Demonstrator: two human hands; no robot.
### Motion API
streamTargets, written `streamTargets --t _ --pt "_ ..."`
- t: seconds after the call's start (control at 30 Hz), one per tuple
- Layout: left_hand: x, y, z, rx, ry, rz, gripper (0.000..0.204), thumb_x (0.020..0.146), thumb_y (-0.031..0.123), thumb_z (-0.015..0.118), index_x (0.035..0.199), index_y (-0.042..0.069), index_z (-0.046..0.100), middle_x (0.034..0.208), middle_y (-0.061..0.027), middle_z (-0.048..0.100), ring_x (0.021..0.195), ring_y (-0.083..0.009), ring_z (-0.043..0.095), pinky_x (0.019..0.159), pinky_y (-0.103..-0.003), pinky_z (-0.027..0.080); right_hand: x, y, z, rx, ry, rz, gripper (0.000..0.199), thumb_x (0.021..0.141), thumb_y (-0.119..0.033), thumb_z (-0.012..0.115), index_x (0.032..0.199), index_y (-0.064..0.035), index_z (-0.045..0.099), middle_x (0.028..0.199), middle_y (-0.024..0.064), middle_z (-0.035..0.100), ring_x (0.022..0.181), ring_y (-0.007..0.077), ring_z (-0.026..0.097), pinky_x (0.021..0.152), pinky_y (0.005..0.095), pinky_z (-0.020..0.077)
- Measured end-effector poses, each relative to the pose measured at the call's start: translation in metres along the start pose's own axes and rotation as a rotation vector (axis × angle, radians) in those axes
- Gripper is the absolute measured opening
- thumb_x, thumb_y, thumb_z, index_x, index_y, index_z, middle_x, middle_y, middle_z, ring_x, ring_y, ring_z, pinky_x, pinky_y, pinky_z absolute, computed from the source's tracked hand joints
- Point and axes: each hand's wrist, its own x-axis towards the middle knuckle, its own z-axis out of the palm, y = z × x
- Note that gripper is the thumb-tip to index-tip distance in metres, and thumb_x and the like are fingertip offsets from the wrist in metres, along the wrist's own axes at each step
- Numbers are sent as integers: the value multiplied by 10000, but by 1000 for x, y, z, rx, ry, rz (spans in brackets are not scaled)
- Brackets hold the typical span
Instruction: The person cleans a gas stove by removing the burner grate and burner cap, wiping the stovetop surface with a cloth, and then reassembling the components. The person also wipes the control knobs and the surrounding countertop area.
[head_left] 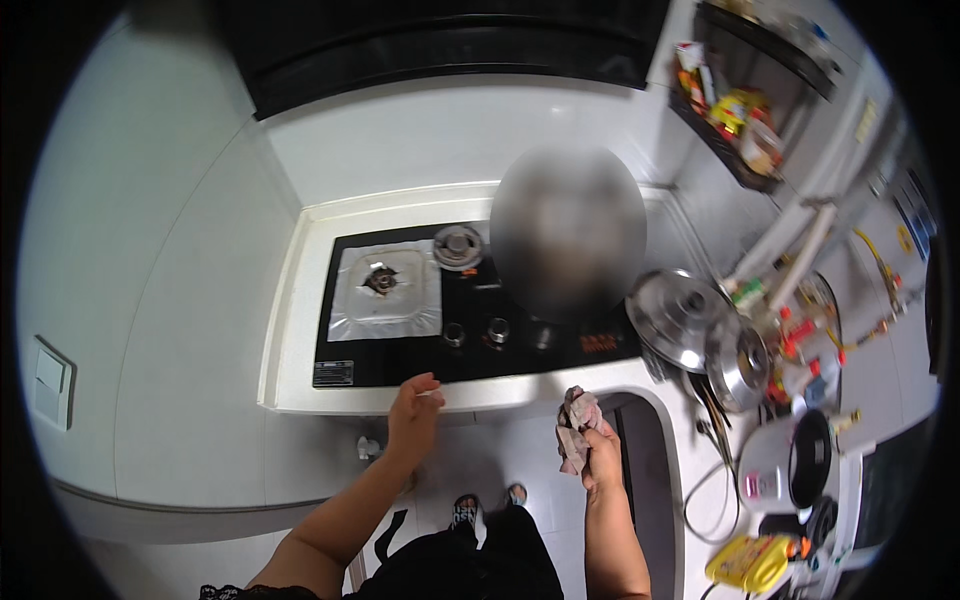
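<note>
A crumpled pinkish-grey cloth (572, 432) is bunched in my right hand (602, 458), whose fingers are closed round it. The cloth hangs just off the counter's front edge, over the floor. My left hand (412, 418) is held near the front edge of the black gas stove (400, 362), fingers loosely bent and apart, with nothing in it. On the stove's left burner lies a square foil sheet (345, 318) with a hole round the burner. A burner cap assembly (458, 247) sits behind and right of the foil. A blurred patch hides the stove's right side.
At the right of the stove, two steel pot lids (685, 318) rest on the white counter, near bottles and a cable. A pale pot (765, 470) and a yellow bottle (750, 563) stand nearer. A black range hood (450, 45) hangs above, with a wall rack (725, 140) beside it.
</note>
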Motion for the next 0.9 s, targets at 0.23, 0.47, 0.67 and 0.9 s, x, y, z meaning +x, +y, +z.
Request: streamTargets --t 0.23,0.47,0.67,0.9 --pt "99 -29 -38 83 214 49 362 903 72 620 1245 13 515 1092 -78 606 866 -113 605 769 -239 491 107 9 63 -280 -164 -6 453 752 100 488 1180 17 610 1080 75 649 984 166 624 888 295 492" --pt "260 -30 24 -208 238 -504 499 897 268 662 1282 -6 504 1194 -158 590 856 -216 652 746 -326 533 182 -7 91 -273 -277 -41 503 749 144 464 1225 34 585 1131 99 643 1020 182 628 896 299 495" --pt "333 -66 63 -400 379 -701 489 854 320 723 1112 -67 571 1004 -157 616 800 -259 654 654 -346 546 209 1 72 -384 -217 -108 484 737 99 533 1215 43 577 1067 74 648 962 144 615 841 268 497" --pt "368 -102 67 -422 429 -678 364 826 155 751 1021 -97 575 939 -174 626 733 -271 651 619 -339 584 202 2 55 -384 -122 -142 469 730 72 556 1198 56 576 1080 92 649 963 146 611 830 270 498"
